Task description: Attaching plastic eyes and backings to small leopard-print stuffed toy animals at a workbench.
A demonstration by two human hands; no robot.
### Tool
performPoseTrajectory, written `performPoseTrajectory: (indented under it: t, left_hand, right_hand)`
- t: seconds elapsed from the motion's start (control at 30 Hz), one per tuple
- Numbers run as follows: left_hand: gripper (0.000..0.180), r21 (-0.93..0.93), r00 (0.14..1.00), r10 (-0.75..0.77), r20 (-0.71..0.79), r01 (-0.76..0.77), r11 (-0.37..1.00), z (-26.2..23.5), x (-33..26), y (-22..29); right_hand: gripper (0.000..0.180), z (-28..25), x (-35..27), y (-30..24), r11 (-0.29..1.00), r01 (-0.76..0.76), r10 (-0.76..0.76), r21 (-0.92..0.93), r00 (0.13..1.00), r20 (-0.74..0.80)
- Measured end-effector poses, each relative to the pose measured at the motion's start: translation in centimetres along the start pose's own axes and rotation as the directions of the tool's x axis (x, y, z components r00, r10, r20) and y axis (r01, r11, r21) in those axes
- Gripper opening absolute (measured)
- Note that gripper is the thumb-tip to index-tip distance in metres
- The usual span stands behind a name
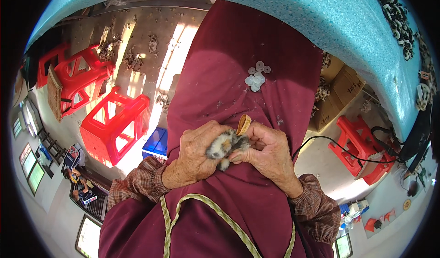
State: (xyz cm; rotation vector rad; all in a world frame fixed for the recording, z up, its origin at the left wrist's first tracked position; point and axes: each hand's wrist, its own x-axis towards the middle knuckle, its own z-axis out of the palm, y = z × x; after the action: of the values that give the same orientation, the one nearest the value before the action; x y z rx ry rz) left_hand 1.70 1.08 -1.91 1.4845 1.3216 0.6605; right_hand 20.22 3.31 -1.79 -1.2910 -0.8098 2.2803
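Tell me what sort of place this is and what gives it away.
Probably a small, informal workshop for handwork: a small furry piece is in hand, loose white discs lie on the apron, and scraps litter the floor.

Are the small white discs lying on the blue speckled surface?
No, the white discs lie in a cluster on the maroon cloth, beyond the left hand and right hand.

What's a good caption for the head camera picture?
Left hand and right hand hold a furry piece above maroon cloth.
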Motion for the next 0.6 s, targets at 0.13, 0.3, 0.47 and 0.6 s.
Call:
performPoseTrajectory:
  t: [0.13, 0.3, 0.47, 0.6]
  left_hand:
    - [0.034, -0.251, 0.977, -0.209, -0.037, 0.194, 0.949, 0.6, -0.1, -0.8]
    - [0.024, -0.694, 0.872, -0.481, 0.091, 0.402, 0.597, 0.9, 0.6, -0.3]
    - [0.021, -0.823, 0.757, -0.545, 0.36, 0.533, 0.197, -0.5, 1.5, -0.4]
    - [0.033, -0.854, 0.758, -0.425, 0.494, 0.514, -0.077, 0.0, 0.9, -0.4]
  right_hand:
    - [0.015, -0.9, 0.9, -0.2, 0.995, -0.006, 0.005, 0.1, 1.0, 0.015]
    - [0.012, -1.7, 2.1, 0.6, 0.978, 0.047, -0.043, 0.203, 0.999, -0.024]
    - [0.013, -1.7, 2.5, 0.4, 0.983, 0.148, -0.127, 0.113, 0.977, -0.17]
    - [0.015, -1.9, 3.0, 0.2, 0.972, 0.225, -0.207, 0.066, 0.956, -0.209]
